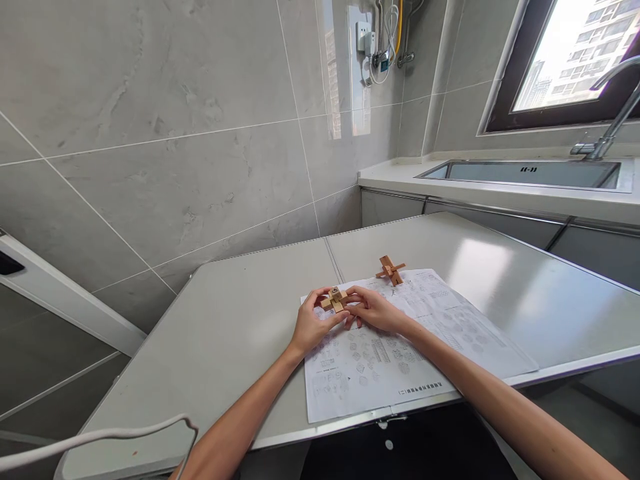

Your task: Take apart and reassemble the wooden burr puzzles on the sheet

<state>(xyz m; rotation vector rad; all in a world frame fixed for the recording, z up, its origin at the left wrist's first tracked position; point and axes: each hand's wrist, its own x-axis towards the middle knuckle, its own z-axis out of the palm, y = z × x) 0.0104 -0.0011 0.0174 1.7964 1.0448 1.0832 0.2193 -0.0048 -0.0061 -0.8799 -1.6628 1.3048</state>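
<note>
With our left hand and right hand we pinch a small light-brown wooden stick puzzle, seemingly part-joined, over the white printed sheet on the grey table. A second wooden cross lies assembled beyond.

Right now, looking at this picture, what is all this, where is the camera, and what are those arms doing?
There is no machine here. One camera worn on a person's head looks down at their own bare arms. The left hand and right hand together grip a small wooden puzzle over a printed sheet of diagrams, which lies on a grey table. A second wooden cross piece stands at the sheet's far edge. Behind are a sink and a tap.
</note>
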